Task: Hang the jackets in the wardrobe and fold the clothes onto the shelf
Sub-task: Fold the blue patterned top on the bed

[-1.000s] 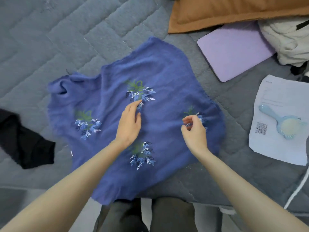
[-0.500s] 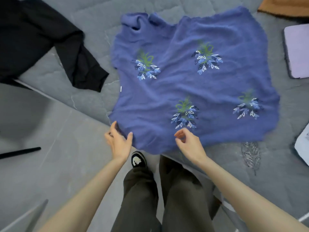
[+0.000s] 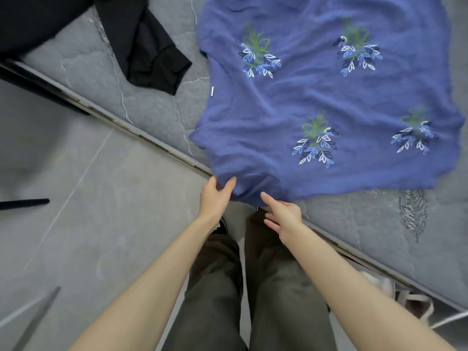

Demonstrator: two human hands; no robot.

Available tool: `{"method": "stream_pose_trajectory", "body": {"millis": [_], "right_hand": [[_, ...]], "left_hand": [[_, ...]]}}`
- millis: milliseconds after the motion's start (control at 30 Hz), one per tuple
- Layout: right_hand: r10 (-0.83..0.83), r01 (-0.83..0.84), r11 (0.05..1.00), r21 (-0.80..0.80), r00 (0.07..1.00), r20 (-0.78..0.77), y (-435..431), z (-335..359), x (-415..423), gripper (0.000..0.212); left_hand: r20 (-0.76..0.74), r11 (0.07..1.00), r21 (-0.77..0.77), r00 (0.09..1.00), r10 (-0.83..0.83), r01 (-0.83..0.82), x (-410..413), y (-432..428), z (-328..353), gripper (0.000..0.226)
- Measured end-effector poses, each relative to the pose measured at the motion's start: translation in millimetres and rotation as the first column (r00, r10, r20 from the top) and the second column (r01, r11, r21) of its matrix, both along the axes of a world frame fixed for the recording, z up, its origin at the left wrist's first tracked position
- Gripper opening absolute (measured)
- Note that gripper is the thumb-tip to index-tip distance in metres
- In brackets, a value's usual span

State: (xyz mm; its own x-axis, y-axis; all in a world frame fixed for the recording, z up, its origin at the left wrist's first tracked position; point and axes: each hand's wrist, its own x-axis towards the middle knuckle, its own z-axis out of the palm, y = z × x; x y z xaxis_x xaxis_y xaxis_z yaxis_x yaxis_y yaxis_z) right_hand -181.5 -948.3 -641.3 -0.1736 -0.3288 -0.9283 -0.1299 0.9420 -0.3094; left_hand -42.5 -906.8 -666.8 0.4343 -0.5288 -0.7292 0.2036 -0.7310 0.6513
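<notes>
grey quilted bed [image 3: 152, 107] under blue embroidered top [image 3: 316, 97], black garment [image 3: 152, 51]

A grey quilt [image 3: 76, 62] covers the bed. At left, a black rod [image 3: 25, 203] lies on the floor [image 3: 106, 219].

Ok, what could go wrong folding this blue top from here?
Only the left hand grips the top, at a corner hanging over the bed edge, so a tug may slide it to the floor. The right hand is open. The cloth is rippled, so creases may get folded in.
</notes>
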Motion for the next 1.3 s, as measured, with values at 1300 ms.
{"method": "stream_pose_trajectory", "body": {"millis": [1300], "right_hand": [[-0.494,0.503,0.860,0.084,0.784,0.376,18.4,19.2,-26.9,0.016]], "left_hand": [[-0.445,0.982,-0.023,0.882,0.156,-0.185,-3.5,37.9,25.4,0.022]]}}
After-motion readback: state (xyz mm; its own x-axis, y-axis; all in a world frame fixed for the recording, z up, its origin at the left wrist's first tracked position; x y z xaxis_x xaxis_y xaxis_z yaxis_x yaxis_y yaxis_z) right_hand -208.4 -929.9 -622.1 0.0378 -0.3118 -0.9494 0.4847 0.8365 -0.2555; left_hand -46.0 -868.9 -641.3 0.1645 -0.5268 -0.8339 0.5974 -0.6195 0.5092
